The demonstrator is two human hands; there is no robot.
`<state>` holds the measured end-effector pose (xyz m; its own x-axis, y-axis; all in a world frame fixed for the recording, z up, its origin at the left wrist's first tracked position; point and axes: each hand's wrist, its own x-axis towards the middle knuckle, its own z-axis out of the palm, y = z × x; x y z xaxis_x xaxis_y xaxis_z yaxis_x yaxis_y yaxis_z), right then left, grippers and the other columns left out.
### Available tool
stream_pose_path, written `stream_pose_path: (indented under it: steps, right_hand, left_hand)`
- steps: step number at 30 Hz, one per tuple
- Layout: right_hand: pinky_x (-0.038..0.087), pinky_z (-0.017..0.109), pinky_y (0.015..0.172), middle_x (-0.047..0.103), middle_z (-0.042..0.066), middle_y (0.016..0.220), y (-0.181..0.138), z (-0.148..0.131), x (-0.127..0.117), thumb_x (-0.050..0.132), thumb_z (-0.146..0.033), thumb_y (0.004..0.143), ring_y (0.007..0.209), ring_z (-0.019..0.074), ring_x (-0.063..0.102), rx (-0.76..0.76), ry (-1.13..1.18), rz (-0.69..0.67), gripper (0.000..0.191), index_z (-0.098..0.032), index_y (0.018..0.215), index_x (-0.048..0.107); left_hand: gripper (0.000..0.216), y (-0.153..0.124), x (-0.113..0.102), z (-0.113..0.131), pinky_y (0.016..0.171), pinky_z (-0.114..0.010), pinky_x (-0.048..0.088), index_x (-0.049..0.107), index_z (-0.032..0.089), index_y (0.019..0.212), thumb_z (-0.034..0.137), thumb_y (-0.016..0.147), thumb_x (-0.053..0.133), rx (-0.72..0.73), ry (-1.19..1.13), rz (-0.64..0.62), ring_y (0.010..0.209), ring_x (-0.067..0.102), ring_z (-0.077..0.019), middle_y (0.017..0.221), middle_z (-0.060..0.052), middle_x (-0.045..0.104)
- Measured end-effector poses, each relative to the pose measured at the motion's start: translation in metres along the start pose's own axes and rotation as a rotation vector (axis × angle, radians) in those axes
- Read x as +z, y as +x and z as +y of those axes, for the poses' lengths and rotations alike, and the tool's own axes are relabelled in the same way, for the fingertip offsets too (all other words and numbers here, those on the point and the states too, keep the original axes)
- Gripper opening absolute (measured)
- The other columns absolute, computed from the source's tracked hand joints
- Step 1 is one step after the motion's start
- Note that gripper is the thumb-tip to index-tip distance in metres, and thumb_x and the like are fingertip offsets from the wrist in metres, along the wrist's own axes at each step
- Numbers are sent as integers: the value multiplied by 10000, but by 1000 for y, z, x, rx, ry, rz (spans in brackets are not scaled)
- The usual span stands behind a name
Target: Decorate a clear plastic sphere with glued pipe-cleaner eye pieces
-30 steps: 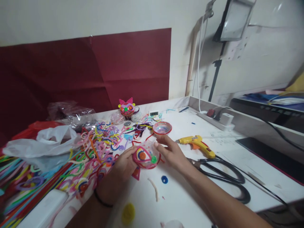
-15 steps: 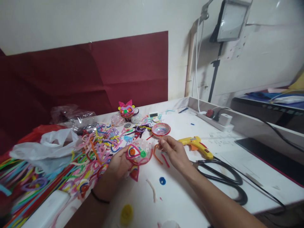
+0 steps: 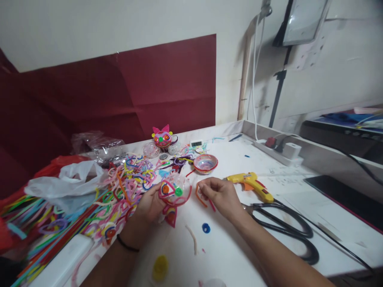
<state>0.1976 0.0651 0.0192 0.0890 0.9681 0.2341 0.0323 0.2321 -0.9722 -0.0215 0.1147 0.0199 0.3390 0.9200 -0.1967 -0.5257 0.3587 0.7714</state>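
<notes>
My left hand (image 3: pixel 149 205) is closed around the edge of a clear plastic half-ball (image 3: pixel 181 184). Pipe-cleaner trim covers part of it: an eye in pink, white and orange, a green coiled nose, a red-pink rim and a pointed pink ear hanging low. To its right, my right hand (image 3: pixel 220 195) pinches thumb and fingers at a bent orange pipe cleaner (image 3: pixel 201 199) close to the table. A short pink-red pipe cleaner (image 3: pixel 212 205) shows just under these fingers. Nearer me lie a blue coil (image 3: pixel 206 228), a cream strip (image 3: pixel 192 239) and a yellow coil (image 3: pixel 160 268).
At right are a yellow glue gun (image 3: pixel 251 184), black-handled scissors (image 3: pixel 283 227), a dark tablet-like slab (image 3: pixel 347 199) and a power strip (image 3: pixel 278 153). Behind stand a pink-eared cat head (image 3: pixel 162 137) and a rimmed clear bowl (image 3: pixel 206 163). Piled pipe cleaners (image 3: pixel 131 179) and a white bag (image 3: pixel 66 183) fill the left.
My right hand has come down slightly, its fingertips now against the orange pipe cleaner. The left hand keeps its hold on the half-ball. The view has shifted slightly.
</notes>
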Motion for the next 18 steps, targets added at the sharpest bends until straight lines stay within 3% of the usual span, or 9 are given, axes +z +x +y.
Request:
stream_pose_path:
  steps: [5, 10, 18]
  right_hand:
    - [361, 244, 461, 580, 8, 567, 0, -1, -1, 629, -440, 707, 472, 111, 457, 52, 44, -16, 294, -147, 719, 655]
    - [367, 246, 464, 587, 11, 573, 0, -1, 0, 647, -427, 683, 479, 111, 469, 74, 60, -27, 283, -145, 704, 649]
    - [359, 243, 471, 537, -10, 523, -3, -3, 0, 592, -454, 703, 472, 114, 459, 78, -15, -12, 288, -167, 675, 573]
  left_hand:
    - [357, -1, 1, 0, 678, -329, 572, 699, 102, 830, 161, 947, 367, -30, 15, 5, 652, 704, -196, 728, -93, 737]
    - [374, 0, -1, 0, 751, -357, 568, 708, 92, 884, 170, 954, 349, -36, 14, 18, 697, 706, -206, 769, -100, 747]
    - [367, -1, -2, 1, 720, -362, 575, 710, 72, 914, 183, 945, 361, -44, -28, 17, 701, 712, -225, 760, -117, 743]
